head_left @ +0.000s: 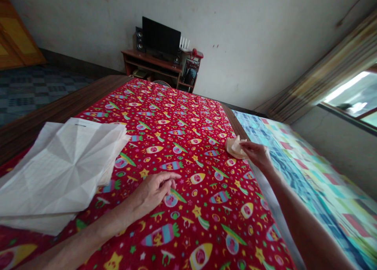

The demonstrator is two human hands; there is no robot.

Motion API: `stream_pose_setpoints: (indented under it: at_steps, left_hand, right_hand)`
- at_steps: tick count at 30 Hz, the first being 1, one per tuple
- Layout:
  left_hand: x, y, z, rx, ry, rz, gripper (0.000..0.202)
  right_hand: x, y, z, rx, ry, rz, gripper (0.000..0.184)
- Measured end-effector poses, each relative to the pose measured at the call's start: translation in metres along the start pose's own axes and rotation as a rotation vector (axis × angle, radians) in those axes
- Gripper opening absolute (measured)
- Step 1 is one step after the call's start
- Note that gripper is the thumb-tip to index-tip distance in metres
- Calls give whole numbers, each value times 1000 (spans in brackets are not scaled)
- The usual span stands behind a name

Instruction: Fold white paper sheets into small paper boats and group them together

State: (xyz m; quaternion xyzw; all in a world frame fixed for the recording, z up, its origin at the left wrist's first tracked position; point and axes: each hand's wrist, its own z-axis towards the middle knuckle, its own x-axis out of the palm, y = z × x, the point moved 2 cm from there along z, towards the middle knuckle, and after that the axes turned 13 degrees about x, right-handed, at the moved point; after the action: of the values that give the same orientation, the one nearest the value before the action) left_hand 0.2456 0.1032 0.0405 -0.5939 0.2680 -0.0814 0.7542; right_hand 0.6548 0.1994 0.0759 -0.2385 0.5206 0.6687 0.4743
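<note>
My left hand (153,191) rests on the red patterned cloth (182,117) near the middle, fingers loosely curled and apart, holding nothing. My right hand (257,154) reaches to the cloth's right edge and pinches a small folded cream paper piece (234,146) that lies there. A stack of large creased white paper sheets (59,168) lies on the left of the cloth, just left of my left hand.
The cloth covers a dark wooden table (44,113). A bed with a blue patchwork cover (309,183) lies at the right. Against the far wall is a wooden stand (153,66) with a black monitor (161,37) and speakers. Curtain and window at the right.
</note>
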Motion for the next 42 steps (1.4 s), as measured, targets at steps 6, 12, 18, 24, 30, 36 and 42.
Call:
stream_pose_setpoints:
  at_steps: [6,12,18,24,30,36,42]
  left_hand:
    - [22,-9,56,261,47,208,37]
    - [79,-9,183,512,95,400,45]
    - [113,0,242,545,111,429,47]
    - [115,3,236,538,104,441,46]
    - [113,6,233,537,70,437,47]
    - [113,9,227,584,19,397,52]
    - [112,12,214,608,-37,362,51]
  right_hand:
    - [0,5,-3,-26,0,-30,28]
    - [-2,12,-7,-39,-34,-68,28]
    - [-3,14,-13,-66,0,-120,30]
    - [-1,16,-7,-119,118,-184,33]
    - [7,26,8,-185,238,-334,30]
    - [15,34,18,-179,318,-556,28]
    - [25,36,22,-102,426,-742,22]
